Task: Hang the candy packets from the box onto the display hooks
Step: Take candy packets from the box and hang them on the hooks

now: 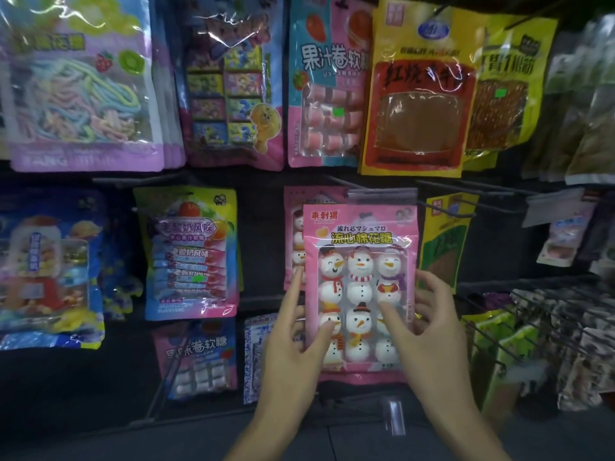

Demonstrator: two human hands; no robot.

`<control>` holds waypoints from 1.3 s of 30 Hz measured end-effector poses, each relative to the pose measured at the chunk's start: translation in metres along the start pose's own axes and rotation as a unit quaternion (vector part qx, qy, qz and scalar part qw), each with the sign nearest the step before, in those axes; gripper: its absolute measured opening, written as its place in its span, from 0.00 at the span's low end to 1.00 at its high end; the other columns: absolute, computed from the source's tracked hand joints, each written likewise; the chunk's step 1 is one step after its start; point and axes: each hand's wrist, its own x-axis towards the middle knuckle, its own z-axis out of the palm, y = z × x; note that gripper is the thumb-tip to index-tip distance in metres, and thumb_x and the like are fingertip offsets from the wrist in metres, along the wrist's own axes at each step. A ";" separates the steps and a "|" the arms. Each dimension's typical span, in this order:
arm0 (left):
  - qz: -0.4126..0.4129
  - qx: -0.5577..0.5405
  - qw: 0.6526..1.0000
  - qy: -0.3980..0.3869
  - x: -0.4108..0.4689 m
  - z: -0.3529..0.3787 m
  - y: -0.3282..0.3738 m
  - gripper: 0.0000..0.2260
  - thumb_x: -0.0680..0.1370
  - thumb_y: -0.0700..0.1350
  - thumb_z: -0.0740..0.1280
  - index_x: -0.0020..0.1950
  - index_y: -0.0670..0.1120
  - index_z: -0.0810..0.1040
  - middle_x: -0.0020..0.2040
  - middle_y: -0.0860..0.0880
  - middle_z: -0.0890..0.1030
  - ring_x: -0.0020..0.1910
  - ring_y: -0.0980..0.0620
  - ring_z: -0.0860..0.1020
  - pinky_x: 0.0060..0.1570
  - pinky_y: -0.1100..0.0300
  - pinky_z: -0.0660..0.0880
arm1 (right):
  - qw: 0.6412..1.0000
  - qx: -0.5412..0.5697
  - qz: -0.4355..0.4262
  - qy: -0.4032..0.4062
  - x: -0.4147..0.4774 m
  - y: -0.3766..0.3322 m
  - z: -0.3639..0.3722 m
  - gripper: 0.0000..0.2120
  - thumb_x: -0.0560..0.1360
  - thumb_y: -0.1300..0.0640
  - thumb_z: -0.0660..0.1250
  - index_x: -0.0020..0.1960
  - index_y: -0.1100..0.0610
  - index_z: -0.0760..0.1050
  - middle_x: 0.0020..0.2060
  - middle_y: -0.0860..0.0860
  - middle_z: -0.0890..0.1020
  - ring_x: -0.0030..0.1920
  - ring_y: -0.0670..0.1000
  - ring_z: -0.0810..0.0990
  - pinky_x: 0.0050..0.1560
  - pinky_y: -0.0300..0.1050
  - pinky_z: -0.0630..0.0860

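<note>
Clear plastic tag [394,414]: nearest item, low centre, below the packet's bottom edge.
Left hand [293,344]: grasps the lower left of the packet, thumb on the front and index finger lying straight up the left edge.
Right hand [429,327]: grasps the right side, thumb pressed on the front window and fingers curled round the edge.
Snowman marshmallow packet [361,287]: held upright, centre of the scene, in front of the middle row. The box is not in view.
Handling: probably light. The glossy film looks slippery and crumples easily, and the marshmallows inside are soft and would dent under a hard squeeze. Holding by the side seams and guiding from the stiffer top seems best.
Clear header strip [382,194]: top of the packet. Whether its hole has met a hook cannot be told.
Display hook [446,209]: dark wire arm just right of the header.
Second snowman packet [293,227]: hangs behind, partly covered, offset left.
Yoghurt-flavour candy packet [191,254]: middle row, left.
Fruit roll gummy packet [327,81]: upper row, farther back.
</note>
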 end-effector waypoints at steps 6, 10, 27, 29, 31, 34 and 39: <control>0.019 0.025 0.999 0.036 0.017 0.007 -0.012 0.34 0.82 0.43 0.71 0.79 0.72 0.61 0.61 0.56 0.84 0.40 0.59 0.80 0.40 0.67 0.78 | 0.998 -0.063 -0.011 -0.015 0.023 0.004 0.023 0.30 0.76 0.50 0.77 0.74 0.43 0.68 0.58 0.39 0.81 0.58 0.42 0.80 0.58 0.47 0.80; 0.006 0.048 0.996 0.068 0.037 0.010 -0.024 0.34 0.81 0.45 0.72 0.79 0.71 0.62 0.63 0.56 0.84 0.51 0.62 0.83 0.45 0.69 0.79 | 0.995 -0.091 -0.011 -0.037 0.043 0.007 0.040 0.30 0.76 0.49 0.77 0.74 0.46 0.68 0.58 0.42 0.81 0.57 0.45 0.81 0.54 0.45 0.80; -0.011 0.189 0.979 0.071 0.147 0.021 -0.064 0.32 0.85 0.46 0.63 0.86 0.58 0.52 0.68 0.50 0.69 0.48 0.61 0.74 0.45 0.65 0.73 | 0.988 -0.143 0.025 -0.054 0.135 0.048 0.139 0.42 0.73 0.51 0.79 0.78 0.50 0.59 0.70 0.55 0.75 0.66 0.59 0.79 0.62 0.57 0.79; -0.013 0.193 0.978 0.078 0.159 0.025 -0.071 0.33 0.84 0.47 0.63 0.85 0.60 0.52 0.69 0.49 0.69 0.55 0.51 0.78 0.51 0.50 0.81 | 0.990 -0.128 0.020 -0.051 0.140 0.051 0.146 0.40 0.73 0.54 0.78 0.78 0.50 0.59 0.70 0.55 0.74 0.66 0.59 0.79 0.63 0.56 0.79; -0.016 0.208 0.974 0.088 0.168 0.029 -0.074 0.33 0.83 0.48 0.64 0.85 0.60 0.52 0.72 0.49 0.67 0.61 0.46 0.78 0.54 0.44 0.82 | 0.992 -0.117 0.013 -0.047 0.145 0.053 0.152 0.38 0.74 0.56 0.76 0.78 0.50 0.60 0.69 0.56 0.75 0.66 0.59 0.79 0.64 0.55 0.78; -0.016 0.237 0.966 0.106 0.178 0.031 -0.077 0.32 0.84 0.48 0.63 0.85 0.56 0.52 0.80 0.49 0.61 0.69 0.44 0.75 0.60 0.42 0.79 | 0.994 -0.104 0.011 -0.039 0.152 0.054 0.160 0.35 0.76 0.55 0.75 0.77 0.51 0.62 0.67 0.56 0.76 0.65 0.58 0.80 0.64 0.56 0.79; -0.004 0.221 0.972 0.082 0.179 0.029 -0.083 0.33 0.85 0.48 0.62 0.86 0.57 0.50 0.83 0.52 0.61 0.73 0.47 0.74 0.64 0.43 0.78 | 0.994 -0.103 -0.002 -0.043 0.157 0.060 0.167 0.31 0.77 0.54 0.74 0.75 0.53 0.63 0.66 0.56 0.76 0.63 0.58 0.80 0.62 0.56 0.80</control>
